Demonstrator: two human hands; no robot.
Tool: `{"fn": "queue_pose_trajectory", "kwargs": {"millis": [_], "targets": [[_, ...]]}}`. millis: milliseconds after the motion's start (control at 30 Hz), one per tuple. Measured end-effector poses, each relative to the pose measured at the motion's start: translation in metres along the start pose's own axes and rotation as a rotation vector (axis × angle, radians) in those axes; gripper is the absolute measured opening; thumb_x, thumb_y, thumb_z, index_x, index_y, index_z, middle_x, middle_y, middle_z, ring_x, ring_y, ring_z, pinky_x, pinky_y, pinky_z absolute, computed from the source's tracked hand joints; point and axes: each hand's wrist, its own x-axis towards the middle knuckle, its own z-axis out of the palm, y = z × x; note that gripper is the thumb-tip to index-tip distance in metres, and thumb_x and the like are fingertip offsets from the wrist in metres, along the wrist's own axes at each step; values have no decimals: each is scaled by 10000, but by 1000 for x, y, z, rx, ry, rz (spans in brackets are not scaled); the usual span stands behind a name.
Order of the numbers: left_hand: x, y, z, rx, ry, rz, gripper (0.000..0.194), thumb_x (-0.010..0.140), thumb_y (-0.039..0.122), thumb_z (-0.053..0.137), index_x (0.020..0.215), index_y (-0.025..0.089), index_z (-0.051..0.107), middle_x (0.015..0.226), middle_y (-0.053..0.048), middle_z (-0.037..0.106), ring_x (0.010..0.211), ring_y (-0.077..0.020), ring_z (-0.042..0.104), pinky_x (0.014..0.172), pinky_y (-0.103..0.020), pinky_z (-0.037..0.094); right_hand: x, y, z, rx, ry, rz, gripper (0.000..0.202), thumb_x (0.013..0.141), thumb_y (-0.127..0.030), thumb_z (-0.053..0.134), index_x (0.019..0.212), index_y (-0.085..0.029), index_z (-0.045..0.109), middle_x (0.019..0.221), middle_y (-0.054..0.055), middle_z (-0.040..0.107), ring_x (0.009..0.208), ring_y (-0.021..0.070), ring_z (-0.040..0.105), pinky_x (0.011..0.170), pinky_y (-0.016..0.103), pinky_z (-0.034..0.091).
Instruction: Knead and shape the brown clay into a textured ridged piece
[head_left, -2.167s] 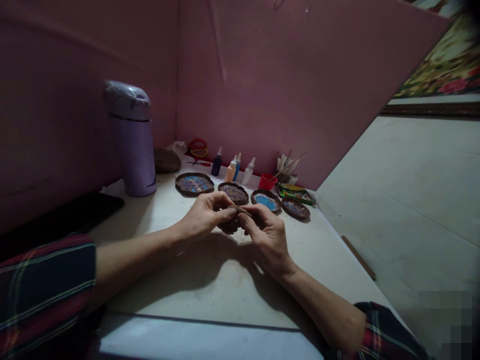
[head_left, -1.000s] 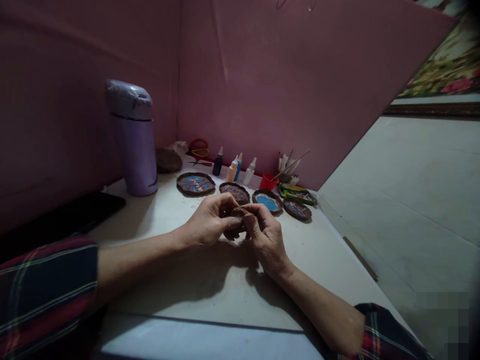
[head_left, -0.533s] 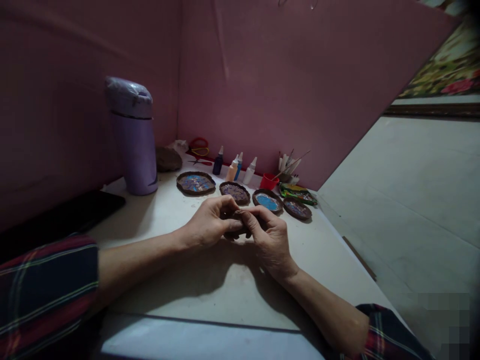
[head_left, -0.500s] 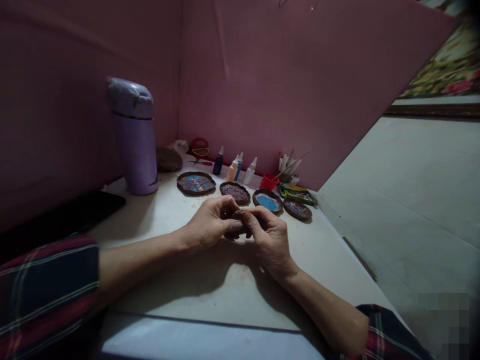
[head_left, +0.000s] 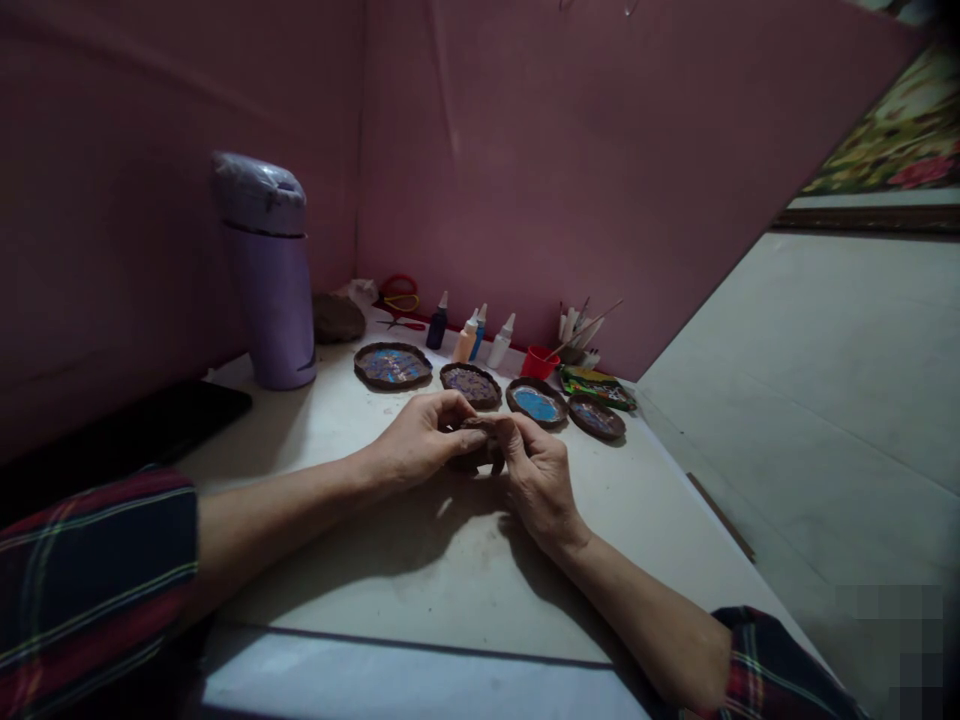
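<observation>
Between my two hands, just above the white tabletop [head_left: 442, 610], is a small piece of dark brown clay [head_left: 475, 458] with an uneven lower edge. My left hand [head_left: 420, 440] grips its left side, thumb towards me. On the other side my right hand [head_left: 536, 475] pinches the upper right edge with thumb and forefinger. The fingers cover much of the piece, so its full shape is hidden. Right behind the hands lie shallow brown clay dishes: one with purple smears [head_left: 470, 385] and one painted blue inside [head_left: 536, 402].
A purple tumbler [head_left: 271, 300] stands at left by a dark flat object [head_left: 187, 415]. At the back are a brown lump [head_left: 337, 318], scissors [head_left: 401, 322], several paint bottles [head_left: 465, 338], a red cup [head_left: 540, 362] and a green packet [head_left: 598, 388]. More painted dishes [head_left: 392, 367] flank the middle ones.
My right thumb and fingers have shifted slightly up along the clay's edge, showing more of its lower right side. My left hand stays nearly in place.
</observation>
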Motion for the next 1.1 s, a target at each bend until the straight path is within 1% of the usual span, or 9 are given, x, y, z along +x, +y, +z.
{"fn": "queue_pose_trajectory", "kwargs": {"millis": [100, 167, 300, 400, 533, 700, 800, 900, 1100], "targets": [[-1, 1, 0, -50, 3, -11, 260, 685, 292, 701, 808, 114, 557, 643, -12, 628, 563, -133, 603, 552, -264, 488, -1, -1, 1, -15, 14, -6, 301, 888, -409, 483, 985, -184, 658, 829, 43, 647, 725, 157, 592, 665, 270, 495], [-1, 0, -1, -88, -5, -7, 279, 681, 306, 709, 809, 115, 551, 626, -10, 624, 556, -137, 604, 548, -267, 486, -1, -1, 1, -13, 27, 6, 290, 869, -405, 520, 1022, -187, 634, 897, 52, 663, 774, 170, 612, 698, 282, 501], [0, -1, -3, -122, -22, 26, 326, 662, 343, 731, 800, 109, 551, 645, -21, 631, 569, -135, 601, 562, -267, 487, 0, 1, 1, 38, 31, 65, 367, 819, -409, 594, 1120, -201, 568, 1008, 65, 671, 879, 203, 632, 730, 302, 510], [0, -1, -4, -156, -22, 34, 338, 661, 347, 735, 814, 108, 551, 693, -29, 641, 596, -130, 601, 583, -262, 489, 1, 2, 1, 84, -4, 83, 366, 795, -415, 618, 1082, -191, 582, 987, 67, 680, 888, 212, 636, 717, 302, 516], [1, -2, -4, -178, -2, 39, 296, 689, 304, 720, 830, 113, 544, 737, -20, 633, 636, -109, 591, 599, -229, 479, 2, 1, 2, 109, -82, 49, 364, 762, -406, 656, 1050, -190, 604, 971, 68, 681, 871, 206, 638, 731, 312, 517], [0, -3, -2, -257, -60, 18, 292, 704, 305, 708, 863, 125, 542, 793, -31, 640, 707, -129, 609, 655, -255, 494, 4, 0, 3, 135, -62, 68, 371, 747, -398, 670, 1052, -206, 581, 1042, 69, 678, 952, 210, 633, 843, 353, 493], [-1, -4, -1, -310, -59, -4, 300, 689, 291, 720, 874, 130, 545, 838, -40, 643, 769, -148, 620, 682, -262, 490, 4, -1, 4, 197, -67, 105, 423, 728, -416, 683, 1074, -208, 560, 1051, 75, 679, 972, 217, 636, 847, 362, 499], [0, -5, -1, -303, -68, 11, 286, 682, 266, 725, 866, 126, 555, 843, -39, 644, 781, -143, 617, 697, -252, 477, 3, -1, 5, 261, -90, 112, 406, 715, -397, 700, 1051, -211, 570, 1029, 64, 684, 963, 212, 643, 860, 366, 505], [2, -4, -3, -268, -86, 35, 253, 686, 235, 720, 849, 122, 562, 817, -32, 647, 783, -142, 617, 723, -259, 469, 2, -3, 5, 248, -62, 93, 366, 713, -348, 711, 1037, -215, 605, 1010, 59, 694, 944, 207, 654, 867, 375, 509]]}}
